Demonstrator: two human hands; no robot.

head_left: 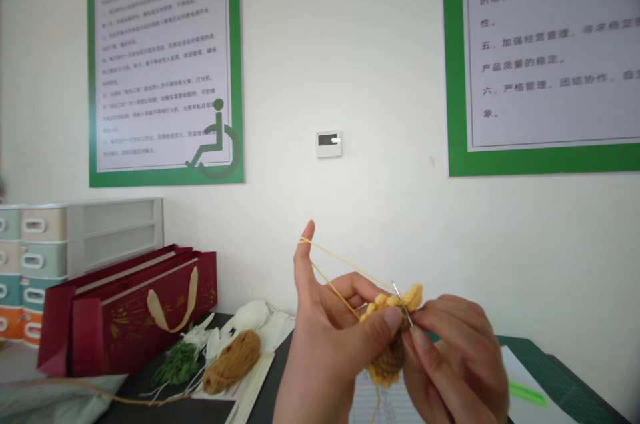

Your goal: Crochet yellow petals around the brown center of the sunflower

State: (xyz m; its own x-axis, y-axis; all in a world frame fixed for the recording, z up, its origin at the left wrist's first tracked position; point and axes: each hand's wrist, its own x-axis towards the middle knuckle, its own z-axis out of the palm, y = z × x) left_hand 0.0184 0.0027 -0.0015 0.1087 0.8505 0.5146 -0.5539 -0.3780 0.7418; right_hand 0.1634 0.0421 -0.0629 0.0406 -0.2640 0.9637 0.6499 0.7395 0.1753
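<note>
Holding with my left hand (325,337): the thumb presses on the small yellow and brown crochet piece (387,361); the fingers behind it are partly hidden, so I cannot tell which ones touch it.
Raised index finger (303,264): it stands apart from the others, pointing up, and yellow yarn (345,260) goes around it below the tip, with two strands running down toward the piece.
My right hand (460,351): thumb and index finger are pinching the thin metal hook (397,289); the other fingers are curled close together.
Hook: tilted, with the upper end toward my left, crossing the yellow edge; whether it is inside a stitch, I cannot tell.
Crochet piece: between my two hands, above a printed sheet (365,404); a yellow tail hangs under it.
Dark table, left side: a brown skein (234,361) lies on paper, near a green yarn bundle (176,364); farther back are dark red bags (130,337) and drawer boxes (44,257).
Dark table, right side: a green mat (550,377), and a white paper with a bright green object (527,393) on it.
Wall: a small white panel (329,144) between two green-bordered posters (155,64).
</note>
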